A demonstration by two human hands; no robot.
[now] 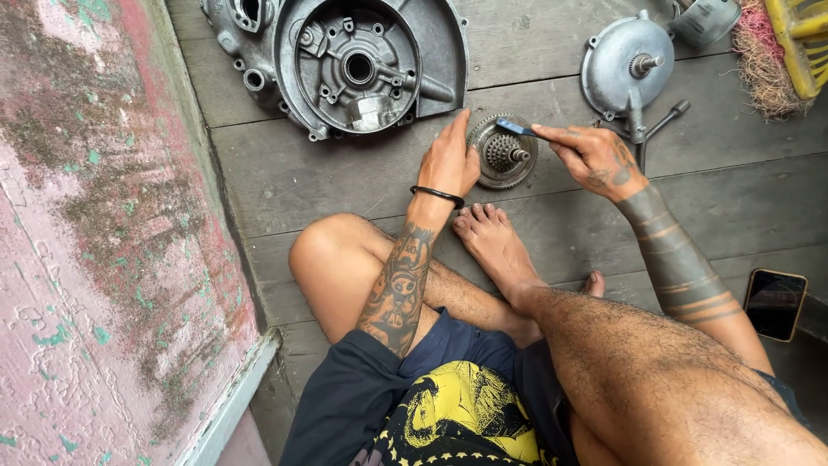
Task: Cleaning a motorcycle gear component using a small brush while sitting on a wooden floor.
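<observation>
While the left hand (pixel 448 160) rests its fingers against the rim of a round, toothed metal gear assembly (pixel 503 153) lying on the grey plank floor (pixel 345 173), the right hand (pixel 595 157) pinches a thin blue-handled tool (pixel 516 129) over its ribbed hub. Just beyond lie a dull cast-metal engine casing (pixel 345 60), hollow with a central bore, and a domed round cover (pixel 625 65).

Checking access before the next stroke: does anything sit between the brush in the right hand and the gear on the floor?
Nothing visible does. The right hand holds the brush right over the gear, and the left hand only touches the gear's left rim, clear of the toothed hub.
</observation>
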